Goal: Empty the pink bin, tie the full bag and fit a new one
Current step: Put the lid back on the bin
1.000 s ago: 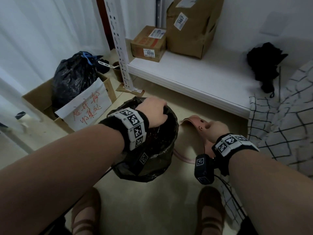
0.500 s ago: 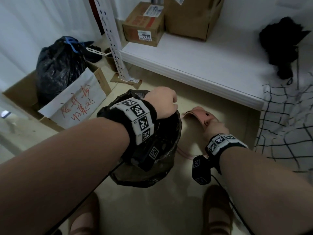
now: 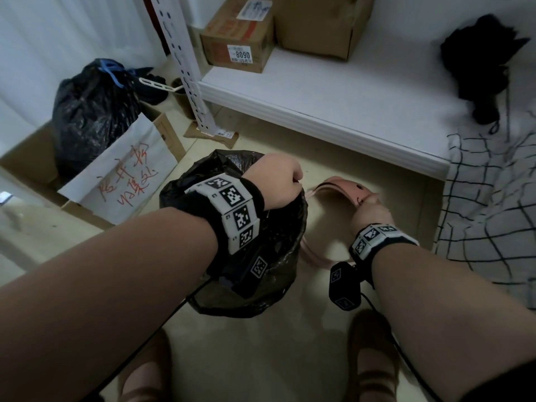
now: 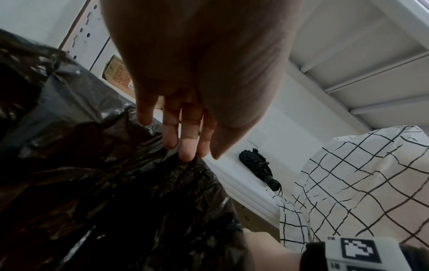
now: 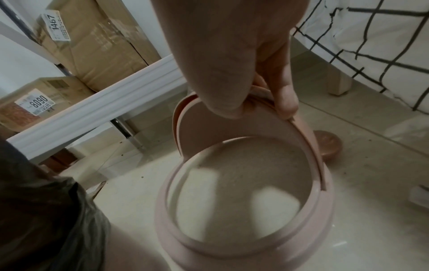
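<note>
My left hand (image 3: 281, 184) grips the gathered top edge of a crumpled black bin bag (image 3: 208, 175), which hangs bulging beneath my wrist. In the left wrist view the fingertips (image 4: 185, 155) pinch the bag's plastic (image 4: 92, 183). To the right stands the pink bin (image 5: 232, 247) on the floor, its inside bare with no liner in it. Its round lid (image 5: 220, 128) is tipped up. My right hand (image 5: 250, 104) pinches the lid's upper edge between thumb and fingers. The same hand (image 3: 371, 207) and pink lid (image 3: 339, 185) also show from the head.
A cardboard box at the left holds a tied black bag (image 3: 90, 111) and a paper sign (image 3: 124, 175). A low white shelf (image 3: 333, 105) behind carries cartons (image 3: 237, 44) and a black umbrella (image 3: 478, 62). A checked cloth (image 3: 493, 198) hangs at the right. My shoes (image 3: 374, 367) are below.
Both hands keep their holds. My left hand with the bag has edged a little toward the pink lid, and the head view has drawn closer.
</note>
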`<state>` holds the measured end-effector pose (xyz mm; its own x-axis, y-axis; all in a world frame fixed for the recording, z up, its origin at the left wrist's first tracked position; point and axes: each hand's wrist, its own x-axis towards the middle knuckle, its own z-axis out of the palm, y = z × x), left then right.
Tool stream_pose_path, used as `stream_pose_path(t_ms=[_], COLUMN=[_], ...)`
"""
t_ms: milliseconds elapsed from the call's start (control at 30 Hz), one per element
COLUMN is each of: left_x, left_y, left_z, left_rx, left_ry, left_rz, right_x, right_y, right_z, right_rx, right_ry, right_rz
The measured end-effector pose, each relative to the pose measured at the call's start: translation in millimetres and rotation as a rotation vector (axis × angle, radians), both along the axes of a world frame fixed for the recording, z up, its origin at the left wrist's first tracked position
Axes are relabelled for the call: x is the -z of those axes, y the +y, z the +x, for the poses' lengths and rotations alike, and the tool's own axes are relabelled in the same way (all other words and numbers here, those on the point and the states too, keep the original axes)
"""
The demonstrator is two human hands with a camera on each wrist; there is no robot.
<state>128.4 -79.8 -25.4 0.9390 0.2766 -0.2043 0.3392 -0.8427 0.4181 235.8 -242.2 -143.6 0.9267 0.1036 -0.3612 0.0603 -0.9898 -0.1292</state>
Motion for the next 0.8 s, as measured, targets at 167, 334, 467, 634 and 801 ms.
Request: stream_pose_path(t_ms=[167, 334, 467, 634, 801], left_x=[-12, -40, -69, -96, -110], left_y=[0, 4, 5, -3, -9], left_z=[-8, -20, -36, -63, -87], left_rx=[0.001, -0.046, -0.147, -0.235, -0.505], left_ry=[0.009, 0.028, -0.022, -0.072, -0.116], left_rz=[-0.006, -0.002, -0.06, -0.159, -0.559], right_x=[-27, -76, -123, -180, -221], right_y=[-8, -13, -30, -44, -27], right_z=[7, 6, 0, -16, -41], right_rx=[0.016, -0.01, -0.048, -0.032, -0.151], right_ry=[-0.033, -0.111, -0.238, -0.35, -0.42], right_rz=[-0.036, -0.02, 0.025, 0.131, 0.256])
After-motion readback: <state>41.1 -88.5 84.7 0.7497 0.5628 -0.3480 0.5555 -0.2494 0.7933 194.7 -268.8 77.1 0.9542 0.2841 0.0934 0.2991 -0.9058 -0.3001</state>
